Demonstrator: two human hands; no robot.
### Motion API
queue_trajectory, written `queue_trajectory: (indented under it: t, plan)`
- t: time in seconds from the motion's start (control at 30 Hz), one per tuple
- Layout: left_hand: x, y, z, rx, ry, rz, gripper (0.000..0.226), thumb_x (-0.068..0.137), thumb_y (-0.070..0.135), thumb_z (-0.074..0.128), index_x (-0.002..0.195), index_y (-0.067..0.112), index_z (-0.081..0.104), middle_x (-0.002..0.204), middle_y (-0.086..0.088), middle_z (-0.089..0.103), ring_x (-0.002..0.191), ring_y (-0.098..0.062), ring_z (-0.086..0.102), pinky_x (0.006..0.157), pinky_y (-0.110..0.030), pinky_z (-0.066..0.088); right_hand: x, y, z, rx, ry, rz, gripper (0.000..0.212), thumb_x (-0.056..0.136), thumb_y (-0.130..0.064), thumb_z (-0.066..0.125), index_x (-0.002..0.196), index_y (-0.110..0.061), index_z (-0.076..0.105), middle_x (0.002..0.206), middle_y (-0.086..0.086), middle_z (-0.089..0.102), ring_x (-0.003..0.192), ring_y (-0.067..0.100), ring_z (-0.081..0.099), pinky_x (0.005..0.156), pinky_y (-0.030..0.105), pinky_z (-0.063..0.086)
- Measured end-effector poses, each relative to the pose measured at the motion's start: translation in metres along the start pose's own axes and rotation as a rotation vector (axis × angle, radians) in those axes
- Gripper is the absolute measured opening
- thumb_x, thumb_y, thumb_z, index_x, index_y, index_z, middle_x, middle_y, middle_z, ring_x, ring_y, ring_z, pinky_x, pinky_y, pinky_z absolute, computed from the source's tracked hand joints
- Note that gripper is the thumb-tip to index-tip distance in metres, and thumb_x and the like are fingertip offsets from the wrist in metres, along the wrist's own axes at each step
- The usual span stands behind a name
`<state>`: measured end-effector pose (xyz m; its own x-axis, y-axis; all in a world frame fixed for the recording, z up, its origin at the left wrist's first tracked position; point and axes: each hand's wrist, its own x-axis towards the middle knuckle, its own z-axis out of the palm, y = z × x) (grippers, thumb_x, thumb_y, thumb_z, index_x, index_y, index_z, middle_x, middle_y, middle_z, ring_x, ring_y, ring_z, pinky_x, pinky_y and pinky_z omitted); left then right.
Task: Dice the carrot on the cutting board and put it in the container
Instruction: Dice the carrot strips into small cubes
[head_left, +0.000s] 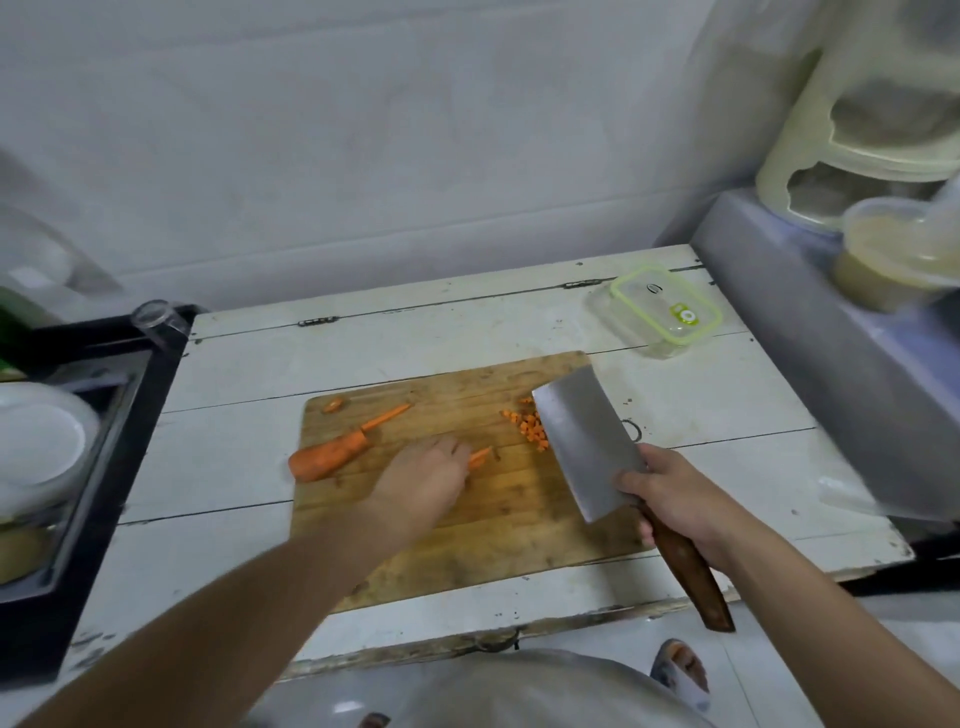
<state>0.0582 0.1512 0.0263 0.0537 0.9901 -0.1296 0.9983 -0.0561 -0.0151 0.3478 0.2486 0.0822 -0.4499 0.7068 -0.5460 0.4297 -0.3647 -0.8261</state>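
- Orange carrot (332, 453) lies at our cutting board's (514, 525) left edge, dice (530, 428) far right
- Our left hand (423, 480) pinches a carrot strip (480, 456)
- Our right hand (675, 499) grips the cleaver (587, 441)
- Lidded container (667, 312) sits far right

Bare forearms, grey shorts (545, 686), sandals (680, 670)

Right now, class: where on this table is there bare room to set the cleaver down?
Bare tabletop lies left of the cutting board, and behind it up to the container. The board's middle is crowded: carrot, left hand, diced pieces.
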Motion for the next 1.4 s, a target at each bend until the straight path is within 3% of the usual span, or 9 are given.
queue_trajectory:
  t: [0.07, 0.23, 0.37, 0.53, 0.7, 0.93, 1.07, 1.2, 1.4]
  plan:
    - [-0.003, 0.013, 0.001, -0.131, -0.004, -0.235, 0.025, 0.104, 0.03, 0.05, 0.123, 0.017, 0.059, 0.122, -0.005, 0.059, 0.117, -0.026, 0.056, 0.099, -0.039, 0.049, 0.0, -0.004, 0.005, -0.038, -0.005, 0.005, 0.014, 0.099, -0.007, 0.052, 0.11, -0.012, 0.06, 0.06, 0.004, 0.058, 0.043, 0.023, 0.046, 0.046, 0.03, 0.043]
    - [-0.016, 0.032, 0.012, -0.263, 0.084, -0.486, 0.044, 0.1, 0.042, 0.058, 0.139, 0.022, 0.052, 0.136, -0.002, 0.049, 0.13, -0.023, 0.042, 0.107, -0.04, 0.042, 0.006, -0.013, 0.028, -0.373, 0.028, -0.098, 0.009, 0.096, -0.009, 0.049, 0.098, -0.016, 0.054, 0.059, 0.006, 0.055, 0.04, 0.025, 0.051, 0.04, 0.022, 0.038]
    - [-0.019, 0.037, 0.02, -0.337, 0.163, -0.56, 0.038, 0.101, 0.036, 0.057, 0.138, 0.024, 0.054, 0.133, 0.0, 0.051, 0.125, -0.022, 0.043, 0.106, -0.039, 0.042, 0.023, -0.017, 0.059, -0.968, 0.152, -0.341, 0.02, 0.093, -0.022, 0.047, 0.109, -0.019, 0.058, 0.091, 0.009, 0.069, 0.084, 0.035, 0.065, 0.068, 0.033, 0.052]
    - [-0.02, 0.031, 0.027, -0.4, 0.239, -0.567, 0.037, 0.1, 0.031, 0.059, 0.136, 0.025, 0.059, 0.128, 0.001, 0.055, 0.117, -0.02, 0.044, 0.104, -0.035, 0.042, 0.023, -0.032, 0.102, -1.206, 0.161, -0.323, 0.037, 0.094, 0.002, 0.038, 0.125, -0.016, 0.047, 0.101, 0.011, 0.068, 0.088, 0.034, 0.067, 0.065, 0.036, 0.045]
    - [-0.021, 0.025, 0.031, -0.389, 0.264, -0.531, 0.037, 0.099, 0.034, 0.06, 0.136, 0.029, 0.059, 0.126, 0.004, 0.056, 0.116, -0.018, 0.044, 0.104, -0.037, 0.043, 0.014, -0.024, 0.114, -1.183, 0.092, -0.325, 0.024, 0.099, -0.007, 0.042, 0.12, -0.019, 0.047, 0.089, 0.007, 0.067, 0.082, 0.03, 0.067, 0.064, 0.039, 0.052]
    - [-0.017, 0.027, 0.036, -0.299, 0.312, -0.409, 0.027, 0.102, 0.03, 0.058, 0.123, 0.019, 0.07, 0.113, 0.003, 0.063, 0.108, -0.016, 0.05, 0.095, -0.03, 0.047, 0.019, -0.019, 0.101, -1.046, 0.173, -0.322, 0.021, 0.102, -0.015, 0.043, 0.121, -0.021, 0.051, 0.094, 0.006, 0.067, 0.083, 0.029, 0.067, 0.071, 0.042, 0.058]
    - [-0.007, 0.055, 0.03, -0.334, 0.299, -0.331, 0.039, 0.102, 0.036, 0.056, 0.139, 0.022, 0.06, 0.123, 0.002, 0.06, 0.117, -0.015, 0.048, 0.103, -0.029, 0.044, 0.014, -0.015, 0.078, -1.054, 0.221, -0.293, 0.024, 0.101, -0.021, 0.041, 0.123, -0.022, 0.05, 0.099, 0.009, 0.068, 0.088, 0.033, 0.066, 0.075, 0.042, 0.057]
    - [-0.014, 0.062, 0.035, -0.352, 0.333, -0.383, 0.046, 0.101, 0.04, 0.057, 0.144, 0.025, 0.055, 0.131, 0.005, 0.058, 0.122, -0.015, 0.047, 0.104, -0.034, 0.044, 0.007, -0.009, 0.066, -1.054, 0.239, -0.257, 0.022, 0.102, -0.021, 0.042, 0.123, -0.02, 0.049, 0.099, 0.011, 0.068, 0.088, 0.034, 0.066, 0.076, 0.044, 0.057]
    - [-0.02, 0.059, 0.046, -0.361, 0.456, -0.327, 0.029, 0.091, 0.015, 0.07, 0.117, 0.027, 0.074, 0.114, 0.008, 0.066, 0.106, -0.019, 0.057, 0.084, -0.042, 0.05, 0.006, -0.007, 0.1, -1.064, 0.21, -0.299, 0.019, 0.102, -0.017, 0.043, 0.12, -0.022, 0.047, 0.096, 0.008, 0.067, 0.085, 0.03, 0.065, 0.064, 0.037, 0.049]
